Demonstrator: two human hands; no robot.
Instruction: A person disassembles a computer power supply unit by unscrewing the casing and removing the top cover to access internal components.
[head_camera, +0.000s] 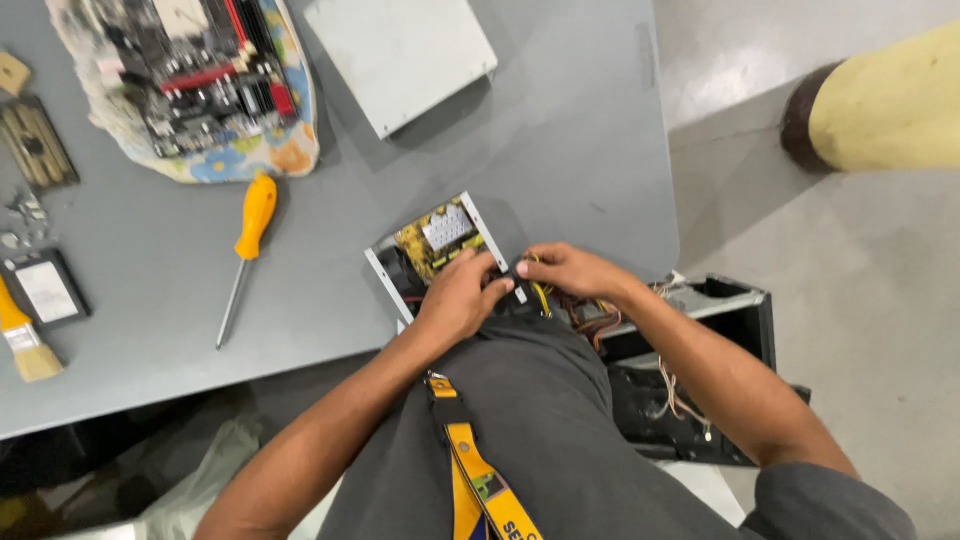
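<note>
Tabletop (560, 130), grey and flat, fills the upper and left of the frame; we read every position from it. Below right of centre, off the table edge, we see a black computer case (725, 330) standing open on the pale floor, loose wires trailing from it. At upper left a motherboard (200, 65) lies on a patterned cloth, and a grey metal cover (400, 55) lies at upper centre. At the table's near edge, in mid-frame, sits the opened power supply unit (435, 250), its yellow circuit board exposed. Our left hand (462, 298) rests on this unit, fingers curled down onto its frame. Our right hand (570, 270) is just beside it, fingers narrowed in a pinch on the yellow and black cable bundle (542, 296). A yellow-handled screwdriver (248, 250) lies left of centre, a brush (25, 340) at far left.
</note>
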